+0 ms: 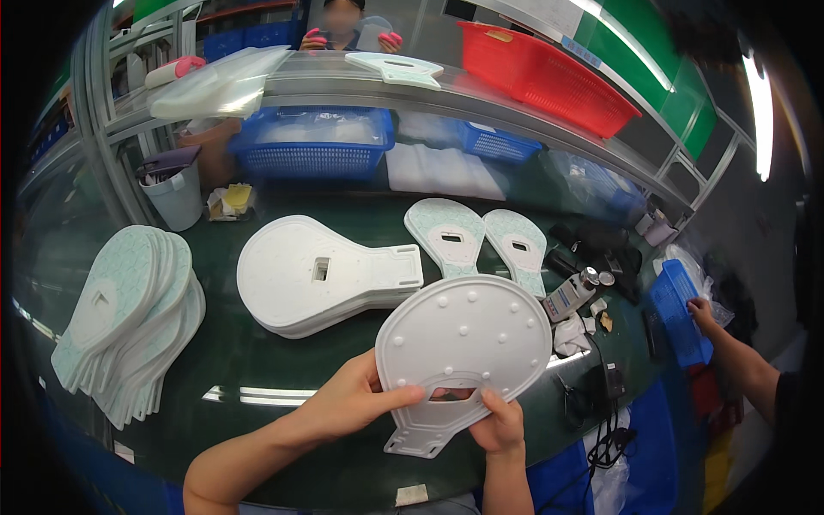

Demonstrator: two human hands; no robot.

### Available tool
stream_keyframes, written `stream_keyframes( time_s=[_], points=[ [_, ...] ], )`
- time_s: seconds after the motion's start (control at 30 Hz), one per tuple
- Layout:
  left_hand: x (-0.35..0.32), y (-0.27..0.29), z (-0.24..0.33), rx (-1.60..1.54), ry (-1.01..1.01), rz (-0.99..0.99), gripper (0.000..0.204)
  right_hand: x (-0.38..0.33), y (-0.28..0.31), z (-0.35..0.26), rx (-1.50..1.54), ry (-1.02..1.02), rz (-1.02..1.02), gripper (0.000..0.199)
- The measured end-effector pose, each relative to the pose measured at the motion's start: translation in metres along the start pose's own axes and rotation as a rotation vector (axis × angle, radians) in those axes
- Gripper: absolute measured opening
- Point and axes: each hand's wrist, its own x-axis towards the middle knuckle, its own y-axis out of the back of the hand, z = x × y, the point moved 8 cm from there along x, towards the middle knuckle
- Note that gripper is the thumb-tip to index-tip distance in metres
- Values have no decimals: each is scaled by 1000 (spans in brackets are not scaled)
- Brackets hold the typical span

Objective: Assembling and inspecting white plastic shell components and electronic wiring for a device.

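Both hands hold a white paddle-shaped plastic plate point(463, 343) with small raised bumps, tilted up above the dark green table point(249, 356). My left hand point(352, 399) grips its lower left edge, thumb lying across the narrow neck. My right hand point(498, 425) pinches the neck from the right, next to an oblong slot. Just beyond lies a stack of similar white plates point(318, 275), lying flat with a square hole in the top one.
A fanned pile of pale green patterned pads point(129, 313) lies at left, two more pads point(481, 240) at centre back. Blue baskets point(313, 142), a grey cup point(176, 193), a red basket point(541, 73) on the shelf. Another person's hand point(699, 313) holds a blue tray at right.
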Motion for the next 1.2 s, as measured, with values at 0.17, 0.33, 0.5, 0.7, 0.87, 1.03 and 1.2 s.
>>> stream_keyframes(
  time_s=[0.17,0.33,0.5,0.7,0.87,1.03,1.2],
  points=[
    [4,-2,-7,-109,21,53,42,2,-1,-3,9,-17,-33,49],
    [-1,-2,-2,-156,42,112,44,5,-14,-3,-1,-43,-70,47],
    [2,-1,-8,-154,60,147,45,4,-12,-4,18,-75,-68,45],
    [3,-10,-6,-110,72,144,44,1,-4,0,78,-89,-92,39],
    [4,-11,-6,-27,11,203,45,2,-1,7,63,-138,-102,38],
    [12,-12,-12,-26,-38,232,48,1,-16,-2,102,-135,-209,42],
    [8,-6,-18,95,-22,265,32,3,-16,-3,135,-123,-210,41]
  ],
)
